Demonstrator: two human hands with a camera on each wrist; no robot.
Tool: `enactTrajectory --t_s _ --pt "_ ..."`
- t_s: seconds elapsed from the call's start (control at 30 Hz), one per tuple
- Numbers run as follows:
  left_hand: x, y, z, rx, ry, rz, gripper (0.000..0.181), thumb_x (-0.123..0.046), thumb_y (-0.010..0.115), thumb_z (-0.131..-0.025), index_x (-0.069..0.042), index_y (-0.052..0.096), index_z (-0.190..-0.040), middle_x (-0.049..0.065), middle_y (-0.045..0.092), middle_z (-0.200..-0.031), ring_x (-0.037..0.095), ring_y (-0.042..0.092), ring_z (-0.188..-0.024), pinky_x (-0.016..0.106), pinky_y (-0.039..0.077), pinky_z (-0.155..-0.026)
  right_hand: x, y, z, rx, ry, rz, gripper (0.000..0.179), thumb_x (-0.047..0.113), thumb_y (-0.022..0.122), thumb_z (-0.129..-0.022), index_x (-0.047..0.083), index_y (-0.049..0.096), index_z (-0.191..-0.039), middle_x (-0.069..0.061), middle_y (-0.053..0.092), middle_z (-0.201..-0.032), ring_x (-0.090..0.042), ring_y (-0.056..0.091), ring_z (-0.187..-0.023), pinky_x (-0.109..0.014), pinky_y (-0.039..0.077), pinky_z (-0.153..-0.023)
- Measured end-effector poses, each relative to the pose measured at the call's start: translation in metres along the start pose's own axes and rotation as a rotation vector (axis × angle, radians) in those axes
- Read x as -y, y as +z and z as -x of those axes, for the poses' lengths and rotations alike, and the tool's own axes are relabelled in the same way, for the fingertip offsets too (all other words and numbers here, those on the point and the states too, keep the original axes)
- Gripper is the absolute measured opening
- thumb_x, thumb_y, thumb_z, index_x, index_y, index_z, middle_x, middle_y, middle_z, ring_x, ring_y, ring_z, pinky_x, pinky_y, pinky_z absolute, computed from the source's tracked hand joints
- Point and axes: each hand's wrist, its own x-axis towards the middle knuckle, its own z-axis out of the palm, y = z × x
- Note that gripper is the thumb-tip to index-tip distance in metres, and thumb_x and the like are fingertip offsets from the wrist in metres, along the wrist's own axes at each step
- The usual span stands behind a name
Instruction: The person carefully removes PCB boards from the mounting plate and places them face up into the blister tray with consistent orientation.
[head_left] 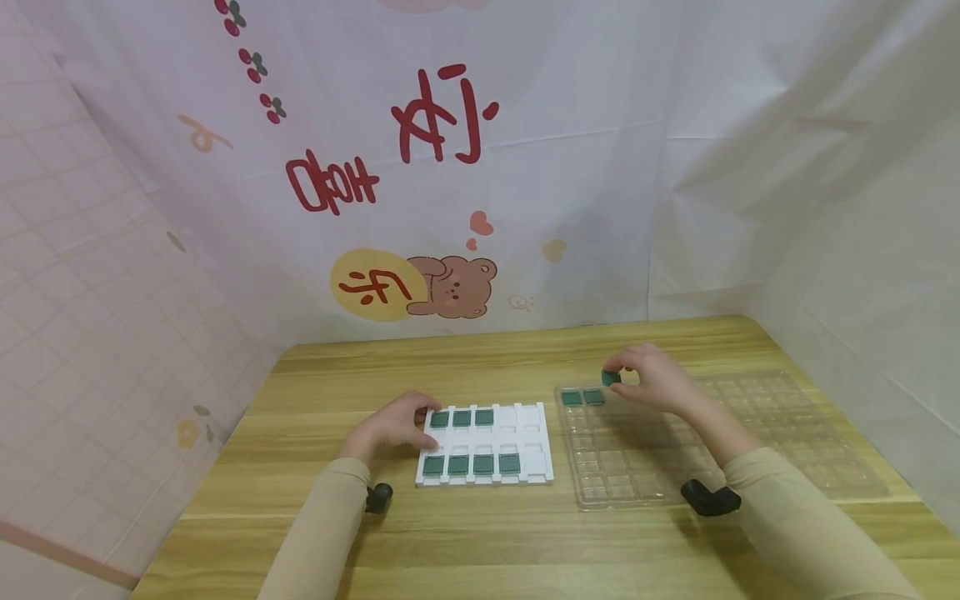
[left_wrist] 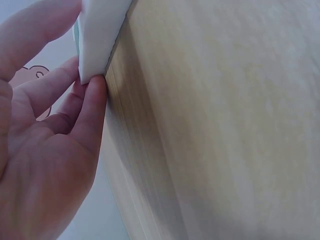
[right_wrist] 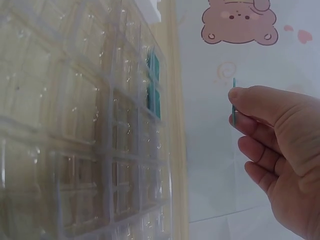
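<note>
A white tray (head_left: 487,442) lies on the table, with three small green circuit boards (head_left: 462,418) in its far row and several in its near row. My left hand (head_left: 393,427) grips the tray's left end; in the left wrist view, its fingertips (left_wrist: 95,82) touch the tray's white edge (left_wrist: 100,40). Raised over the far edge of a clear plastic tray (head_left: 611,454), my right hand (head_left: 651,379) pinches one green circuit board (head_left: 611,378) between thumb and fingers. That board (right_wrist: 234,102) appears edge-on in the right wrist view. Two more boards (head_left: 582,397) sit in the clear tray's far left pockets.
A second clear compartment tray (head_left: 795,433) lies to the right, partly behind the right forearm. White printed cloth (head_left: 562,167) hangs behind the wooden table (head_left: 480,542) and along both sides. Black wrist devices (head_left: 711,498) sit by the sleeves.
</note>
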Motion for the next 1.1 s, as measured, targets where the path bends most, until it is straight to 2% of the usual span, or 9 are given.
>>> enactTrajectory --t_s 0.4,0.73,1.1 --pt "-0.001 0.0 0.0 -0.001 -0.001 -0.006 0.064 -0.014 0.091 -0.07 -0.004 0.063 -0.126 0.009 0.056 -0.125 0.024 0.053 -0.112 0.044 0.044 -0.1 -0.007 0.002 -0.001 0.026 -0.016 0.054 0.018 0.006 0.078 -0.081 0.004 0.073 -0.098 -0.007 0.07 -0.096 -0.034 0.061 -0.095 -0.05 0.049 -0.082" --pt "-0.001 0.0 0.0 0.01 0.003 0.006 0.062 -0.013 0.09 -0.072 -0.004 0.062 -0.127 0.011 0.054 -0.128 0.026 0.053 -0.114 0.044 0.044 -0.101 -0.016 0.012 -0.001 0.055 -0.045 0.092 0.018 0.004 0.081 -0.077 0.004 0.073 -0.093 -0.008 0.07 -0.094 -0.033 0.063 -0.093 -0.051 0.048 -0.086" --pt "-0.003 0.0 0.001 0.003 0.011 -0.014 0.063 -0.013 0.09 -0.071 -0.003 0.062 -0.126 0.011 0.055 -0.126 0.025 0.053 -0.112 0.044 0.044 -0.1 -0.026 0.024 0.0 0.139 0.017 0.123 0.018 0.006 0.081 -0.078 0.006 0.074 -0.094 -0.006 0.068 -0.096 -0.031 0.06 -0.093 -0.047 0.049 -0.085"
